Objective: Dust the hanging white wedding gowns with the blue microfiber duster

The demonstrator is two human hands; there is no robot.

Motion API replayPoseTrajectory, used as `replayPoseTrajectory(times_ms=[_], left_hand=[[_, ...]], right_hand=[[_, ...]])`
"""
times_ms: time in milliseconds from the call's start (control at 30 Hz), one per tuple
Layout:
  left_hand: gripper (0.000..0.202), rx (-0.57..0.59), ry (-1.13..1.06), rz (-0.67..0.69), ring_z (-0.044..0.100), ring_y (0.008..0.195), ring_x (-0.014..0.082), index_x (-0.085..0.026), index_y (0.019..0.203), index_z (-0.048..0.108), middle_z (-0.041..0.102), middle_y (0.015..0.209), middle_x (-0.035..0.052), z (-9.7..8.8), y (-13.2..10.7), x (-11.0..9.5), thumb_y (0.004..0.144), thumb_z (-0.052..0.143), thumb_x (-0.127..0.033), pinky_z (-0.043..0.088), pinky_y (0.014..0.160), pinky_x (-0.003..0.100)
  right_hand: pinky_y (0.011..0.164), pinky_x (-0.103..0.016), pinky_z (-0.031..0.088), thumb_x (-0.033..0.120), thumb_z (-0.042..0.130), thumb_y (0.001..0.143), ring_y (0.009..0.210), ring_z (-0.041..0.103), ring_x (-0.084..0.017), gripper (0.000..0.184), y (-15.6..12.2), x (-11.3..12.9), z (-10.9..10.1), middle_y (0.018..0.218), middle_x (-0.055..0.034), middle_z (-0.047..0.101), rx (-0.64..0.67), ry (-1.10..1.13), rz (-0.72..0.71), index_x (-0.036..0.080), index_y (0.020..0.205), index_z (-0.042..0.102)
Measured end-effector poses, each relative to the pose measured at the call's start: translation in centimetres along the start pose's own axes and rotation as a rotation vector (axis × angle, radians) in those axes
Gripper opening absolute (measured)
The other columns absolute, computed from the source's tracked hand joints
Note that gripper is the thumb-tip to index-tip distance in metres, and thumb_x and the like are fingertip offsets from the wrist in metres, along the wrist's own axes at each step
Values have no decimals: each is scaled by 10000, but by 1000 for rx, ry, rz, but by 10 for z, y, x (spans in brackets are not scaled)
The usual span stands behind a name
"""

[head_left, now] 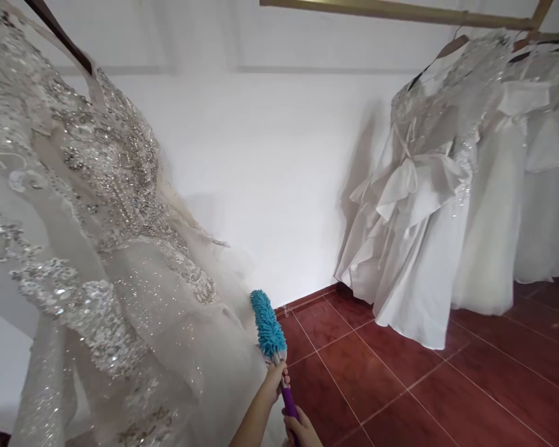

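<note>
A duster with a fluffy turquoise head [267,325] and a purple handle [289,401] points up and left, its head resting against the skirt of a beaded, sequined white gown [121,261]. My left hand [276,379] is closed round the handle just under the head. My right hand [302,431] grips the lower end of the handle at the bottom edge of the view. The gown hangs on a dark hanger [60,34] and fills the left half of the view.
Several white dresses [428,205] hang from a gold rail [400,11] on the right, their hems near the floor. A white wall [270,155] stands behind. Red-brown floor tiles [423,385] lie between the gowns.
</note>
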State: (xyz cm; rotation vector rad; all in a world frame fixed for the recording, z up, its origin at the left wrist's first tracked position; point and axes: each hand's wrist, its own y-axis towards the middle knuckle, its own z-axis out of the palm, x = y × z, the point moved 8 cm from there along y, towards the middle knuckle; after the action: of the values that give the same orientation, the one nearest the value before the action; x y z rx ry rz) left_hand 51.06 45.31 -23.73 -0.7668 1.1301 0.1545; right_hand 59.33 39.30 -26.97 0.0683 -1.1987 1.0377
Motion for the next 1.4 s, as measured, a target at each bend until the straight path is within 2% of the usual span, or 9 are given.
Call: replayPoseTrajectory(times_ms=[67, 167, 367, 500, 667, 800, 933, 1233, 1400], left_hand=[[329, 12, -27, 49, 347, 328, 41, -244, 611, 419, 380, 406, -106, 18, 9, -21, 588, 695, -421, 259, 358, 188], [312, 41, -58, 138, 363, 344, 40, -253, 777, 453, 417, 461, -115, 49, 18, -69, 616, 662, -420, 243, 354, 184], [367, 37, -117, 356, 351, 348, 22, -217, 922, 437, 401, 492, -134, 98, 13, -170, 669, 626, -406, 257, 372, 176], [401, -37, -153, 435, 354, 345, 23, -218, 946, 428, 400, 488, -140, 108, 8, -208, 667, 626, -427, 275, 383, 177], [390, -169, -172, 449, 378, 369, 17, -207, 918, 432, 414, 502, -135, 94, 10, -226, 654, 643, -402, 302, 403, 170], [437, -253, -185, 427, 363, 369, 17, -208, 926, 426, 394, 491, -146, 71, 18, -217, 629, 661, -426, 305, 408, 174], [427, -303, -185, 367, 365, 369, 18, -207, 918, 434, 396, 488, -148, 53, 30, -188, 620, 662, -409, 300, 407, 175], [318, -411, -203, 130, 381, 365, 31, -199, 843, 443, 425, 458, -135, 24, 72, -96, 641, 655, -322, 248, 405, 174], [233, -437, -199, -5, 349, 338, 41, -214, 742, 437, 400, 408, -125, 21, 80, -39, 671, 643, -297, 229, 386, 174]], right_hand=[[260, -139, 101, 489, 489, 573, 210, 216, -4, 471, -2, 26, -4, 327, 165, 360, 25, 21, -29, 202, 919, 347], [233, -122, 185, 505, 535, 616, 225, 258, -10, 504, -6, 79, -8, 361, 161, 408, 76, 50, -63, 224, 968, 307], [208, -121, 228, 613, 627, 536, 204, 290, -33, 728, -11, 184, -10, 313, 170, 395, 253, 39, -87, 231, 1063, 300], [214, -115, 238, 604, 626, 549, 206, 285, -26, 681, -8, 230, -12, 306, 170, 400, 342, -57, -72, 218, 1016, 315], [223, -120, 237, 441, 558, 678, 221, 272, -13, 427, 2, 253, -2, 363, 167, 420, 512, -99, -20, 229, 992, 361], [227, -124, 260, 353, 510, 725, 225, 322, -28, 309, 12, 245, 2, 357, 157, 426, 522, -162, 1, 221, 980, 395], [218, -116, 249, 364, 490, 731, 223, 305, -22, 294, 22, 219, -1, 357, 160, 410, 524, -167, 53, 222, 964, 380], [219, -128, 237, 377, 468, 639, 235, 280, -21, 359, 56, 150, -25, 360, 158, 392, 415, -198, 186, 217, 932, 337], [255, -143, 211, 422, 474, 564, 241, 287, -24, 382, 69, 102, -49, 329, 145, 362, 313, -272, 185, 206, 864, 377]])
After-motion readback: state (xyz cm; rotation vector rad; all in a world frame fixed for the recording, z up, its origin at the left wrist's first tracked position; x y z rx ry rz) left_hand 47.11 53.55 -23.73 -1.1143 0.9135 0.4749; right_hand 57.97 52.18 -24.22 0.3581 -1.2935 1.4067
